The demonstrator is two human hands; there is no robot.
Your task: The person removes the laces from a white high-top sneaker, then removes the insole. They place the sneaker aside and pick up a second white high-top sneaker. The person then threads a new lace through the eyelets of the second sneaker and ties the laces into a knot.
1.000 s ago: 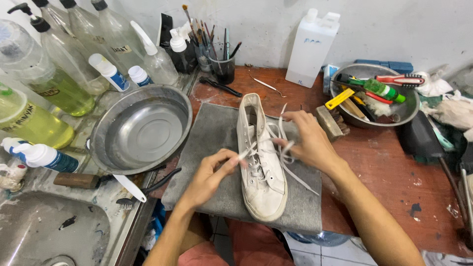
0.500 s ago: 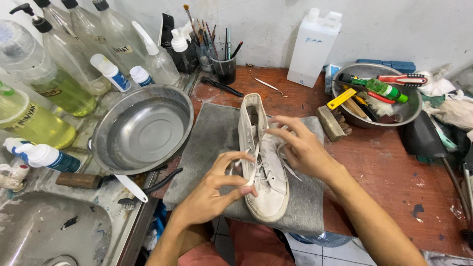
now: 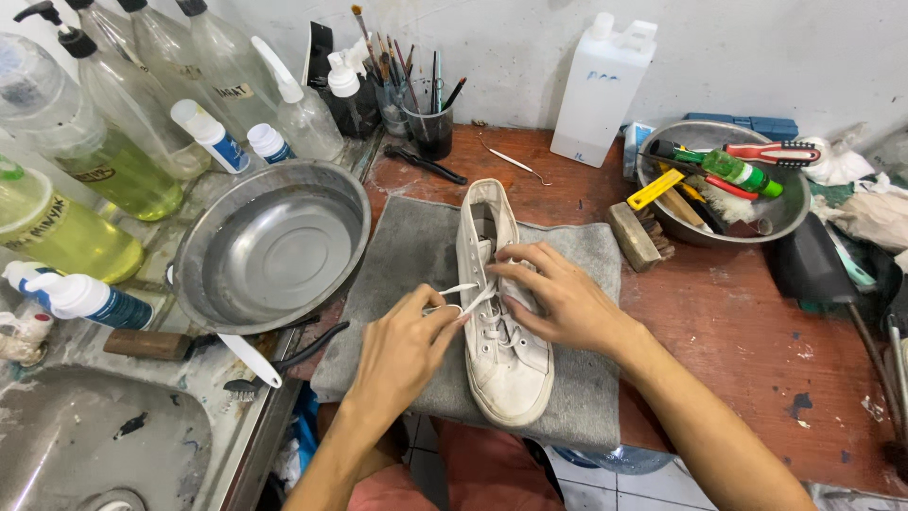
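White high-top shoe (image 3: 501,322) lengthwise, toe toward the wearer; left hand (image 3: 402,345) pinching lace (image 3: 463,289), right hand (image 3: 558,298) seemingly likewise.

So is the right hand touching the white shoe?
Touching. The head view shows the right hand lying across the white shoe, fingers pressed on its laced top, while the left hand pinches the lace.

Bare forearms, no sleeves, no rings or watch on hands; salmon-pink shorts (image 3: 473,473).

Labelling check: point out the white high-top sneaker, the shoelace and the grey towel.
white high-top sneaker (image 3: 515,378), head view, on the toe cap.
shoelace (image 3: 461,288), head view, on the loose end by the left fingers.
grey towel (image 3: 402,251), head view, on bare cloth left of the shoe.
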